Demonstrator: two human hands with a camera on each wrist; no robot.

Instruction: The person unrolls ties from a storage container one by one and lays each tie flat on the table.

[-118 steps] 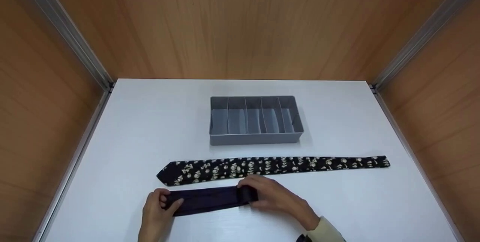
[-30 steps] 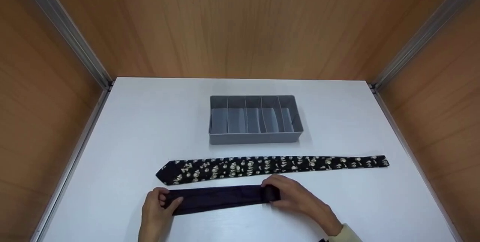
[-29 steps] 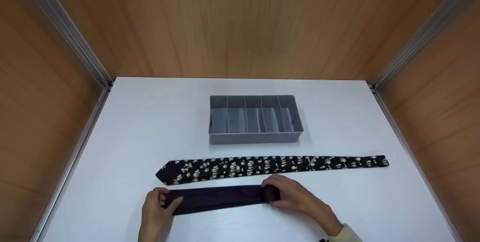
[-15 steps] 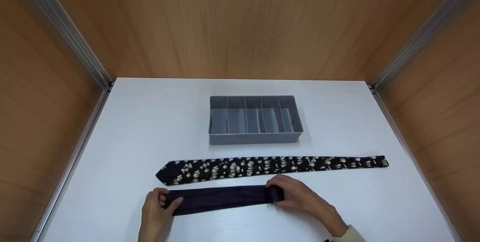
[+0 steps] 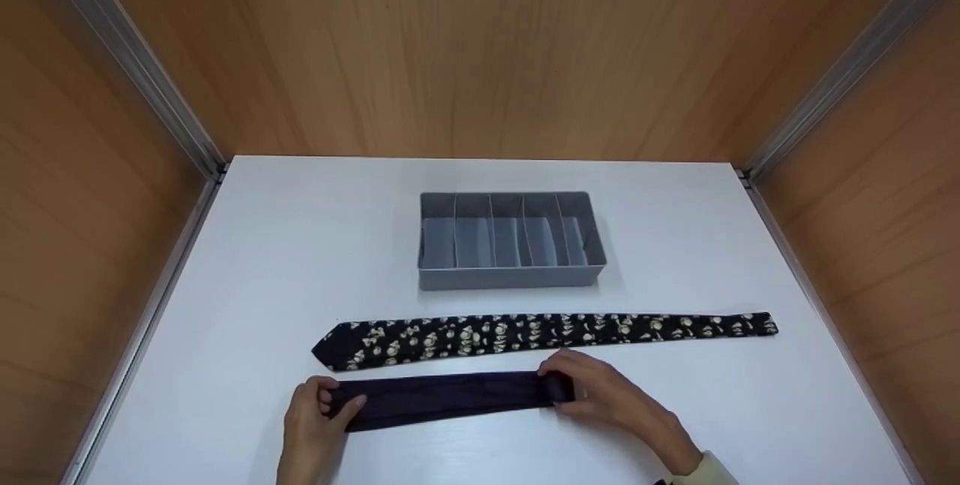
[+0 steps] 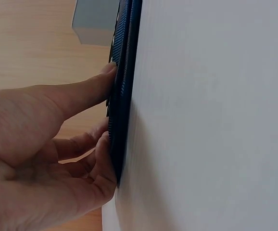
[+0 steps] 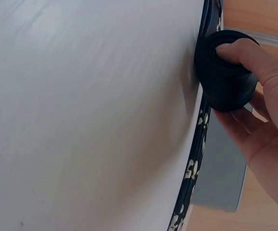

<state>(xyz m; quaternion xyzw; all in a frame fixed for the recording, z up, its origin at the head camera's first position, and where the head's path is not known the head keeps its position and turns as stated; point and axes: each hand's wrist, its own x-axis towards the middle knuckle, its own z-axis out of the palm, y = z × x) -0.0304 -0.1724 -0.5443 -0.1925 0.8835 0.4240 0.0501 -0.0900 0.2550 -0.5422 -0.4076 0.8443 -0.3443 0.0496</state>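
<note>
A dark navy necktie (image 5: 450, 399) lies flat on the white table, its right part wound into a roll (image 7: 228, 72). Around that roll my right hand (image 5: 607, 399) is curled, and in the right wrist view the thumb rests on the coiled edge. My left hand (image 5: 311, 421) holds the tie's left end, with the thumb on top and the fingers bent at the edge; in the left wrist view the fingers (image 6: 105, 163) touch the tie's side. Just beyond lies a black necktie with a pale floral-like print (image 5: 525, 335), stretched out full length, touched by neither hand.
A grey box (image 5: 514, 277) with several compartments stands behind the patterned tie, and no items show in it. Wooden panels (image 5: 480, 49) wall the table (image 5: 225, 282) at the back and both sides.
My right hand has moved to the right with the roll, and the flat stretch of navy tie between the hands is longer. My left hand and the patterned tie stay put.
</note>
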